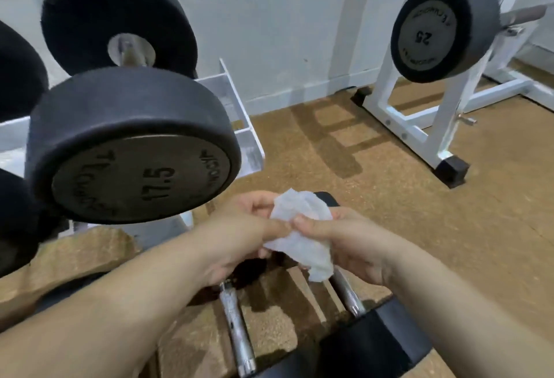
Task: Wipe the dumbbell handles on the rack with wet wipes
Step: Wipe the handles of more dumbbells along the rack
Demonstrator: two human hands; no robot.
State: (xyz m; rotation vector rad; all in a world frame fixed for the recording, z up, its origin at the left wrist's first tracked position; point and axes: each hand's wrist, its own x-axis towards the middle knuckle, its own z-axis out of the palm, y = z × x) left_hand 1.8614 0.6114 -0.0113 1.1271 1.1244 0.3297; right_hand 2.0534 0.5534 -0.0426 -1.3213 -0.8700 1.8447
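Reaches in from the near edge with both bare forearms, wrists converging at the middle. Grips a crumpled white wet wipe (299, 224) between both hands. Curls the left hand (239, 227) round the wipe's left side, thumb laid across toward the right. Pinches the wipe's right side with the right hand (341, 242), thumb tip meeting the left thumb. Holds the wipe in the air, lower end hanging loose, above two steel dumbbell handles: left handle (236, 329) just below the left wrist, right handle (346, 290) under the dangling end; cannot tell whether wipe and steel touch. Ends both handles, at the near side, in black heads (374, 341). Shows higher on the left a black dumbbell marked 17.5 (135, 143) on the white rack (239, 125), its upper handle (132, 53) running toward the far head. Shows far right a dumbbell marked 25 (440, 29) on a white stand (419, 125), well apart from the hands, over a brown speckled floor (449, 227).
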